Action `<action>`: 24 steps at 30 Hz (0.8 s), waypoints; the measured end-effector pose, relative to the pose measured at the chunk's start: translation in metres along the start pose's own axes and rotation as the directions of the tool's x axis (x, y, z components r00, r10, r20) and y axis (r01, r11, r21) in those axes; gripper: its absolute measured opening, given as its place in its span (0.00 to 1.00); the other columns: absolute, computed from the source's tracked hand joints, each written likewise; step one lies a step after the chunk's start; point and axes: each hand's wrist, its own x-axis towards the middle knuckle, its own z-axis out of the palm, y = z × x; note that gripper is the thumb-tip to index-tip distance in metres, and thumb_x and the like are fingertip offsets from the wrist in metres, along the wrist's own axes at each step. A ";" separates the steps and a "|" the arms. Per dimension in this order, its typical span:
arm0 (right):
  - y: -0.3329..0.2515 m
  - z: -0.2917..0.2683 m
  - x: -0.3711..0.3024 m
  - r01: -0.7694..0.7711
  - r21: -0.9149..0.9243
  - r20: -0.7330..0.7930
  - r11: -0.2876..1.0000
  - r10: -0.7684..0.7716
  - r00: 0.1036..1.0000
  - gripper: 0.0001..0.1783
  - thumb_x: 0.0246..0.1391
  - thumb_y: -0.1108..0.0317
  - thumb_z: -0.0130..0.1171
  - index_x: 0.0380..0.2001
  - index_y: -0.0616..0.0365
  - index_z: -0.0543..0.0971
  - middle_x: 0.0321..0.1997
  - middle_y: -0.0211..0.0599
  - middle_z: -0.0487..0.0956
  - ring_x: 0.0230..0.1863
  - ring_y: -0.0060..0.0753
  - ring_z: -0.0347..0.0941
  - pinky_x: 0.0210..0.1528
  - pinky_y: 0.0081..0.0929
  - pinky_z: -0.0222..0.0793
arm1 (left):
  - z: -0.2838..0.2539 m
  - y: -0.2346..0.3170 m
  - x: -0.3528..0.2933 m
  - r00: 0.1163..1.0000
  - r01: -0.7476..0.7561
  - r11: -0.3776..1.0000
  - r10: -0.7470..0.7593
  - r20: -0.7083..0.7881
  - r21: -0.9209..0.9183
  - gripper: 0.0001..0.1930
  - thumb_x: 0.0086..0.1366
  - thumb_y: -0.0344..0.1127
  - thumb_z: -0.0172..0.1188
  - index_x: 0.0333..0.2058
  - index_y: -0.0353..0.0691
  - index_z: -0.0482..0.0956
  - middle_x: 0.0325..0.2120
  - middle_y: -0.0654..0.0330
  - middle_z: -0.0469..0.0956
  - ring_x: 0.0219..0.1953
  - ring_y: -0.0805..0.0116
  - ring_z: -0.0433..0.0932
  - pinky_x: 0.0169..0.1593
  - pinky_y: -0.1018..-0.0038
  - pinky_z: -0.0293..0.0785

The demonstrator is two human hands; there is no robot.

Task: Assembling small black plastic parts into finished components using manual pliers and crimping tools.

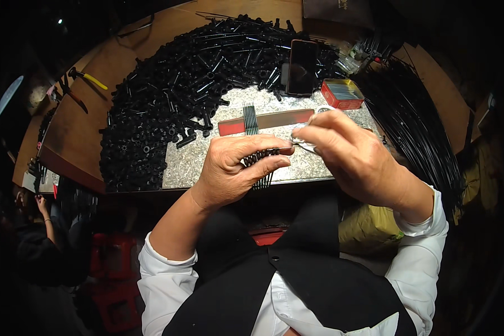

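My left hand [227,167] is closed round a bundle of thin dark metal rods [251,120], which stick out above and below the fingers. Their dark, bead-like joints [257,157] line up between thumb and forefinger. Just to the right, my right hand [353,151] has its fingers pinched together close to the left fingertips. A thin, pale metallic loop [305,147] shows beneath those fingers; what they hold is too small to make out. Behind the hands a long, narrow red and grey strip [280,120] lies on the speckled stone slab [193,162], under the rods' far ends.
A big heap of short black tubular parts [168,89] covers the left and back. A phone [301,67] stands upright beside a red tin [342,93]. Long black rods [411,123] hang over the right edge. Yellow-handled pliers [89,78] lie left; another person's hand [42,206] shows below.
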 end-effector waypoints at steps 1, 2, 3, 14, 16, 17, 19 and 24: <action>0.000 0.001 0.000 -0.026 0.001 -0.069 1.000 0.026 0.997 0.16 0.46 0.84 0.56 0.41 0.62 0.76 0.37 0.43 0.74 0.37 0.40 0.75 0.36 0.30 0.74 | 0.000 0.000 0.000 1.000 -0.001 1.000 0.001 0.000 -0.001 0.10 0.56 0.25 0.64 0.38 0.32 0.80 0.33 0.53 0.82 0.36 0.66 0.83 0.43 0.76 0.78; 0.002 -0.001 0.000 -0.026 0.001 -0.069 1.000 0.026 0.997 0.16 0.46 0.84 0.56 0.41 0.62 0.76 0.37 0.43 0.74 0.37 0.40 0.75 0.36 0.30 0.74 | 0.000 0.000 0.001 1.000 0.017 1.000 -0.017 0.012 0.005 0.11 0.55 0.26 0.65 0.38 0.32 0.80 0.33 0.53 0.83 0.37 0.66 0.83 0.44 0.74 0.78; 0.006 -0.005 -0.001 0.000 -0.013 -0.037 1.000 0.000 0.999 0.15 0.46 0.83 0.57 0.39 0.62 0.76 0.38 0.43 0.73 0.38 0.40 0.74 0.37 0.30 0.74 | 0.000 0.001 0.001 0.999 0.035 0.999 -0.035 0.024 0.010 0.12 0.54 0.28 0.65 0.38 0.33 0.81 0.33 0.54 0.83 0.37 0.65 0.83 0.45 0.72 0.77; 0.009 -0.013 0.004 0.085 -0.067 0.015 0.994 -0.085 0.996 0.14 0.41 0.82 0.60 0.34 0.59 0.78 0.31 0.39 0.71 0.32 0.35 0.71 0.33 0.25 0.72 | 0.003 -0.009 0.004 0.995 -0.099 0.991 0.095 0.042 0.088 0.16 0.50 0.36 0.69 0.38 0.37 0.82 0.33 0.57 0.83 0.38 0.63 0.83 0.51 0.64 0.74; 0.009 -0.011 0.004 0.109 -0.030 -0.043 0.994 -0.111 0.993 0.14 0.39 0.82 0.61 0.34 0.60 0.78 0.30 0.39 0.71 0.30 0.35 0.71 0.31 0.26 0.71 | 0.005 -0.009 0.005 0.994 -0.101 0.990 0.098 0.041 0.100 0.17 0.49 0.37 0.69 0.37 0.37 0.82 0.33 0.57 0.83 0.38 0.63 0.83 0.51 0.64 0.74; 0.008 -0.011 0.006 0.112 -0.027 -0.042 0.993 -0.113 0.993 0.14 0.39 0.82 0.61 0.34 0.60 0.78 0.30 0.39 0.71 0.30 0.35 0.71 0.31 0.26 0.71 | 0.005 -0.010 0.005 0.992 -0.121 0.987 0.118 0.038 0.106 0.17 0.49 0.37 0.69 0.38 0.37 0.82 0.33 0.57 0.83 0.38 0.63 0.83 0.51 0.64 0.74; 0.005 -0.012 0.009 0.111 -0.041 -0.007 0.993 -0.111 0.994 0.11 0.40 0.81 0.60 0.32 0.62 0.77 0.30 0.38 0.71 0.30 0.36 0.70 0.31 0.28 0.70 | 0.007 -0.010 0.004 0.990 -0.140 0.984 0.137 0.033 0.113 0.17 0.48 0.37 0.70 0.38 0.37 0.82 0.33 0.57 0.83 0.38 0.63 0.83 0.51 0.64 0.74; 0.006 -0.016 0.009 0.148 -0.136 0.055 0.980 -0.142 0.988 0.08 0.44 0.76 0.58 0.31 0.62 0.74 0.31 0.39 0.71 0.31 0.38 0.69 0.33 0.30 0.67 | 0.013 -0.009 0.009 0.986 -0.167 0.975 0.164 0.028 0.146 0.14 0.49 0.37 0.70 0.34 0.38 0.82 0.32 0.57 0.83 0.36 0.63 0.83 0.47 0.65 0.77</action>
